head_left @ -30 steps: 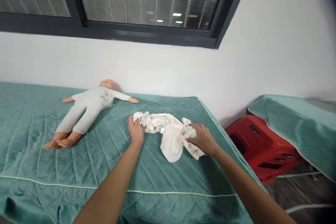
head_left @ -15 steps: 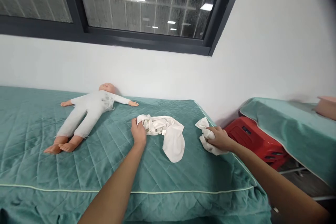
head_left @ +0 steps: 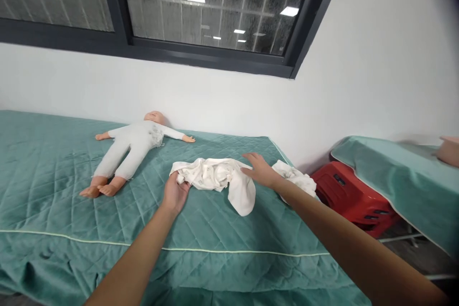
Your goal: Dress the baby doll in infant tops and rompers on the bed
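Observation:
A crumpled white cloth garment (head_left: 211, 174) lies on the green quilted cover (head_left: 208, 229), a rounded flap hanging from its right end toward me. My left hand (head_left: 175, 193) grips its left end, some fingers hidden beneath the fabric. Over the garment's right end, my right hand (head_left: 261, 170) is open with fingers spread, at its edge; I cannot tell whether it touches. A second white cloth bundle (head_left: 296, 179) rests just beyond my right wrist, partly covered by the forearm. To the left a baby doll (head_left: 134, 141) lies on its back, arms out.
Behind the bed a white wall (head_left: 229, 100) rises to a dark-framed window (head_left: 211, 55). Right of the bed are red plastic stools (head_left: 353, 198) and another green-covered surface (head_left: 390, 167) bearing a pink object (head_left: 448, 150). The bed's piped edge (head_left: 215, 250) runs along the front.
My right hand has let go of the right-hand cloth bundle and moved left to the garment. My left hand has shifted slightly left, spreading the garment wider. The view has turned a little.

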Motion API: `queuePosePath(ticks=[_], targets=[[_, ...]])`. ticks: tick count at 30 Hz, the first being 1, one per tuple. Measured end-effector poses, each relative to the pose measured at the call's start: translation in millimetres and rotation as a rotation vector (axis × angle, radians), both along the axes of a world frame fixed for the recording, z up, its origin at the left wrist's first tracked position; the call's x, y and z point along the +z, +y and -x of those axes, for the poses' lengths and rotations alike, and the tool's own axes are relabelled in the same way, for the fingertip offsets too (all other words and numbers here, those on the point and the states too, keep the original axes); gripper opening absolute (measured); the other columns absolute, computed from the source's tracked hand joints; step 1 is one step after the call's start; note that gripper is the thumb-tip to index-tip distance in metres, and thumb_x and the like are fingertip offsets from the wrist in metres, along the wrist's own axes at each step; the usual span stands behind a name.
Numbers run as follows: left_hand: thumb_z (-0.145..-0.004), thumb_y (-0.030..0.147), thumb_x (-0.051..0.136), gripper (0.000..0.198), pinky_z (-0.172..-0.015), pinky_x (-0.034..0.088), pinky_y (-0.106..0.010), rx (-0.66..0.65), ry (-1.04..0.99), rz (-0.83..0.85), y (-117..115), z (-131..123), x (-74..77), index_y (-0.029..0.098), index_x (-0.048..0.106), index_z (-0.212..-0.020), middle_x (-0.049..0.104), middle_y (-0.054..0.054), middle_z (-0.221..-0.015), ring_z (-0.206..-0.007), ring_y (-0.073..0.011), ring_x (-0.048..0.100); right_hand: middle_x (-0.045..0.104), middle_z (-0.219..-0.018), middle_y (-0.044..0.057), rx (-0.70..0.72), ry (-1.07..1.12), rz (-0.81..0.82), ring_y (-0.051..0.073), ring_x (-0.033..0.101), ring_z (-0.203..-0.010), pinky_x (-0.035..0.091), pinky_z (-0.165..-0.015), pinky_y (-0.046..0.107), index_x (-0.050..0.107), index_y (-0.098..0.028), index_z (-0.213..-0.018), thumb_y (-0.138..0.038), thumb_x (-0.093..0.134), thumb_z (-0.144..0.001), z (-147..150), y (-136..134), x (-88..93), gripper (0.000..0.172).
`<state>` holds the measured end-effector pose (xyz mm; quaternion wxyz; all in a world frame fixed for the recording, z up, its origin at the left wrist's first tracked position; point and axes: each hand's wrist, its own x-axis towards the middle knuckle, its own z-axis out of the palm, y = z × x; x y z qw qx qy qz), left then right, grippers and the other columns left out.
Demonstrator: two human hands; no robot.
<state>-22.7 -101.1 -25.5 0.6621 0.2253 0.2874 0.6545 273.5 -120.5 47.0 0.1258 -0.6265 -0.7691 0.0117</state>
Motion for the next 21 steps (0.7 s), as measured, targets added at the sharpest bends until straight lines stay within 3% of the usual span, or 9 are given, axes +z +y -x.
queuePosePath(ticks=[4, 7, 10, 13, 16, 19, 21], targets=[[-0.076, 0.026, 0.06, 0.014, -0.082, 0.056, -0.033, 0.02, -0.01, -0.013, -11.8, 19.5, -4.2, 0.016, 0.064, -0.086, 0.069, -0.006, -0.091, -0.092, -0.0192, 0.067, 0.053, -0.137, 0.011, 0.068, -0.007, 0.046, 0.027, 0.049, -0.125, 0.041, -0.102, 0.039, 0.052, -0.02, -0.132, -0.029, 0.051, -0.092, 47.5, 38.8, -4.2, 0.042], [-0.074, 0.025, 0.064, 0.021, -0.09, 0.054, -0.039, 0.144, 0.211, -0.036, -22.7, 37.1, -8.2, 0.018, 0.063, -0.093, 0.067, -0.006, -0.096, -0.096, -0.0213, 0.065, 0.066, -0.115, 0.009, 0.097, -0.02, 0.082, 0.024, 0.061, -0.101, 0.045, -0.085, 0.033, 0.066, -0.02, -0.107, -0.024, 0.056, -0.087, 62.3, 53.3, 1.6, 0.022], [-0.067, 0.014, 0.069, 0.038, -0.105, 0.044, -0.043, 0.329, 0.592, -0.151, -33.5, 48.9, -2.8, 0.022, 0.064, -0.104, 0.064, -0.007, -0.112, -0.115, -0.0244, 0.058, 0.068, -0.098, 0.007, 0.121, -0.015, 0.057, 0.021, 0.061, -0.088, 0.043, -0.076, 0.029, 0.066, -0.019, -0.09, -0.024, 0.054, -0.088, 67.7, 52.6, 14.7, 0.013], [-0.07, 0.011, 0.068, 0.045, -0.115, 0.032, -0.045, 0.414, 0.966, -0.421, -37.1, 40.3, 18.4, 0.024, 0.064, -0.113, 0.059, -0.008, -0.127, -0.128, -0.0267, 0.048, 0.066, -0.1, 0.005, 0.214, 0.018, 0.009, 0.018, 0.058, -0.089, 0.041, -0.078, 0.028, 0.064, -0.02, -0.094, -0.028, 0.051, -0.092, 72.8, 38.3, 36.5, 0.016], [-0.07, 0.014, 0.072, 0.045, -0.115, 0.031, -0.044, 0.25, 1.034, -0.631, -30.0, 11.6, 51.0, 0.025, 0.065, -0.114, 0.06, -0.009, -0.128, -0.126, -0.0288, 0.05, 0.064, -0.095, 0.003, 0.427, 0.122, -0.003, 0.016, 0.057, -0.086, 0.041, -0.079, 0.027, 0.065, -0.02, -0.095, -0.032, 0.052, -0.093, 80.7, 14.9, 68.4, 0.017], [-0.065, 0.011, 0.076, 0.041, -0.108, 0.037, -0.042, 0.023, 1.022, -0.704, -19.2, -16.9, 85.5, 0.024, 0.07, -0.103, 0.067, -0.008, -0.111, -0.113, -0.0301, 0.057, 0.062, -0.089, 0.003, 0.539, 0.197, 0.001, 0.015, 0.055, -0.08, 0.041, -0.074, 0.026, 0.066, -0.019, -0.093, -0.033, 0.053, -0.093, 85.6, -11.0, 105.8, 0.019], [-0.066, 0.008, 0.072, 0.029, -0.099, 0.041, -0.039, 0.0, 1.072, -0.71, -14.8, -25.5, 107.0, 0.023, 0.072, -0.091, 0.068, -0.006, -0.09, -0.096, -0.0279, 0.062, 0.061, -0.091, 0.003, 0.533, 0.15, -0.006, 0.015, 0.055, -0.08, 0.04, -0.073, 0.026, 0.066, -0.019, -0.092, -0.029, 0.055, -0.091, 83.2, -26.4, 127.7, 0.015]])
